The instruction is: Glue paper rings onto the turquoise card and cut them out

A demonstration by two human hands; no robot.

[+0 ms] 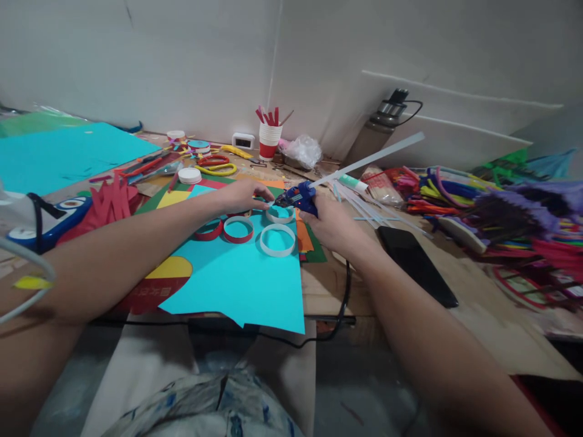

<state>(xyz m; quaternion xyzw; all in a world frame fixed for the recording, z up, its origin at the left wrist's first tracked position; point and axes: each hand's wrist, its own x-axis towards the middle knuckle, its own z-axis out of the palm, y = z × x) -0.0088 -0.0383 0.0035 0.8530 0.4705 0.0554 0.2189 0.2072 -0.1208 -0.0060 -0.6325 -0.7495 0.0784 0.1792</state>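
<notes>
My right hand (330, 221) is wrapped round a blue glue gun (298, 199), a long translucent glue stick (373, 159) poking out of its back. The gun's nozzle points left, above a white ring (280, 214) on the turquoise paper (246, 279). My left hand (246, 197) is just left of the nozzle, fingers reaching toward that ring; whether they touch or hold anything is hard to make out. Nearer to me lie another white ring (277, 240) and a red-and-white ring (238, 230), with a red ring (209, 230) beside them, partly behind my left forearm.
A black phone (415, 264) and loose glue sticks (368, 203) lie right of my right hand. Behind are a paper cup (270, 141) with red sticks, scissors (216, 167) and a bottle (371, 133). A black cord (345, 300) hangs over the front edge.
</notes>
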